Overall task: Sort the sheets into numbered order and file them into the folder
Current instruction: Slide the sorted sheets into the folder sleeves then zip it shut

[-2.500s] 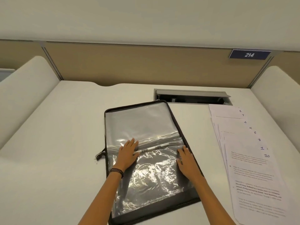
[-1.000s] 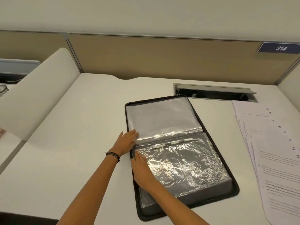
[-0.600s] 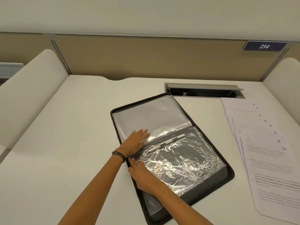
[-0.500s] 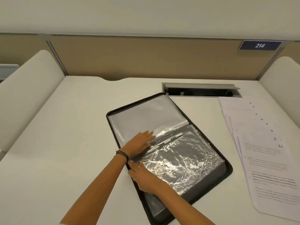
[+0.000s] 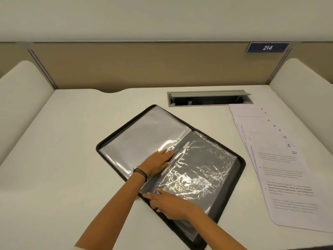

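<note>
The left grip [image 5: 158, 162], a bare hand with dark bands at the wrist, lies flat with fingers straight and together on the clear sleeves [image 5: 147, 136] of the folder [image 5: 241, 165], its fingertips at the folder's centre fold. It clasps nothing. The right grip [image 5: 167, 202] also lies flat with fingers straight, holding nothing, and presses the crinkled sleeve at the folder's near left edge. The folder lies open and turned at a slant on the white bench [image 5: 54, 159], with its black zip border showing all round. The sheets [image 5: 281, 168] lie fanned in a loose pile to the right of the folder, apart from it, with handwritten numbers on their corners; 10 is on top. Beyond the folder is an open grey cable hatch [image 5: 207, 100].
</note>
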